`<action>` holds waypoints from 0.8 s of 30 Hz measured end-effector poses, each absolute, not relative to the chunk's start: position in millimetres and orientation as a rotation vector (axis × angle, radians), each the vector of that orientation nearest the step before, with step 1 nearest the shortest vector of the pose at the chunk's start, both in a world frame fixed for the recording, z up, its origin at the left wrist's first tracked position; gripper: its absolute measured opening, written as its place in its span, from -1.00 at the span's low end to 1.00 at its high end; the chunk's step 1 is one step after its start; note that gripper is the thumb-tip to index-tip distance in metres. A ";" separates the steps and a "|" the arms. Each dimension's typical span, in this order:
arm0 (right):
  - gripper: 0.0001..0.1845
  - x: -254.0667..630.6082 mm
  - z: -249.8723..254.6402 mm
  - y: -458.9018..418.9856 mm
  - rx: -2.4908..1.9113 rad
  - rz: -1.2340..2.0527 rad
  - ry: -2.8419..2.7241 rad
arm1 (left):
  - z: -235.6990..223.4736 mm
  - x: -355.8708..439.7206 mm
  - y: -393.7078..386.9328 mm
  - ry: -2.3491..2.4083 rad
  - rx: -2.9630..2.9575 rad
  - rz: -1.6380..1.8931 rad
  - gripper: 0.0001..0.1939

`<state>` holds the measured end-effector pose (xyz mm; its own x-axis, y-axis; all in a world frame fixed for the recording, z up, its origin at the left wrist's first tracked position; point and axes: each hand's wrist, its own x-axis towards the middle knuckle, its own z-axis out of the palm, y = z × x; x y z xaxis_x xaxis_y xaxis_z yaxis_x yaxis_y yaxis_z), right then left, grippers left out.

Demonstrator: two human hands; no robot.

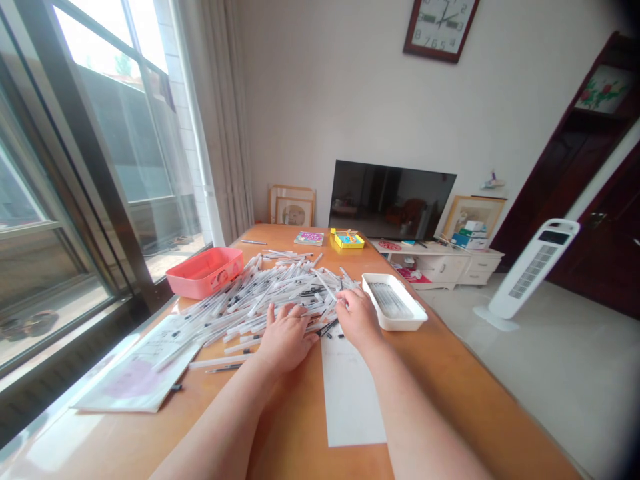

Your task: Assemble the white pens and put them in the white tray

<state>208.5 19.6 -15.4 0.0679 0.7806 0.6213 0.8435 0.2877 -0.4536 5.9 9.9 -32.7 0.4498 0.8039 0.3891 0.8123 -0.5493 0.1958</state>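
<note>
A wide heap of white pens (273, 287), several with black ends, is spread over the wooden table. My left hand (285, 337) rests on the near side of the heap, fingers spread and laid on the pens. Just to its right, my right hand (359, 317) is closed in a pinch on a white pen (326, 285), which points up and to the left over the heap. Beside that hand stands a white plastic box (420, 315) with a row of thin pens or refills (387, 299) inside. A few small black caps (329, 336) lie between my hands.
A white paper sheet (353, 407) lies under my right forearm. On the left are a red plastic box (193, 285) and a booklet (130, 380) partly under pens. A yellow box (349, 241) and a pink book (309, 238) lie at the table's far end.
</note>
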 end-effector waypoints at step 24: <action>-0.85 189.2 3.8 5.9 -1.154 0.187 -1.504 | -2.3 10.4 1.1 -1.707 -2.711 -1.579 -0.66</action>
